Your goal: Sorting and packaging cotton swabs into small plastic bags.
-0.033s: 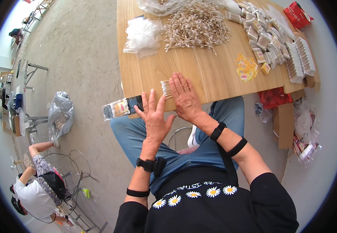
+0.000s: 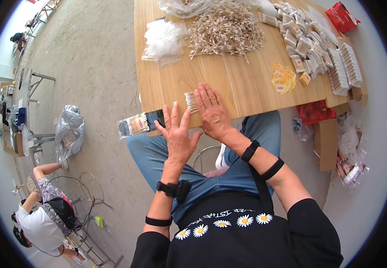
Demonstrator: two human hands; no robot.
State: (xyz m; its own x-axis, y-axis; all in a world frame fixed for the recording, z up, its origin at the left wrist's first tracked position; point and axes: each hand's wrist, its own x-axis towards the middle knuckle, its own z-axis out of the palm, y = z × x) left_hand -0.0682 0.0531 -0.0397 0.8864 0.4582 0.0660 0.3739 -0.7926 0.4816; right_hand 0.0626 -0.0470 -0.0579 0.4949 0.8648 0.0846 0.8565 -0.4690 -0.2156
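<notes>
A short row of cotton swabs (image 2: 190, 102) lies side by side near the table's front edge. My right hand (image 2: 214, 117) rests flat, palm down, beside the row, its fingers extended and close together over the right end. My left hand (image 2: 177, 138) is at the table edge, just left of and nearer than the right hand, with fingers spread and nothing visible in it. Left of its fingers, a clear packet of cotton swabs (image 2: 136, 124) with a yellow-and-white label sticks out past the table corner, next to a black flat piece (image 2: 155, 119). What lies under my palms is hidden.
On the wooden table (image 2: 242, 87) are a large heap of loose swabs (image 2: 225, 30), clear plastic bags (image 2: 163, 42), yellow labels (image 2: 283, 77) and many filled packets (image 2: 304, 42). A cardboard box (image 2: 325, 140) stands below right. A person (image 2: 46, 221) works at the lower left.
</notes>
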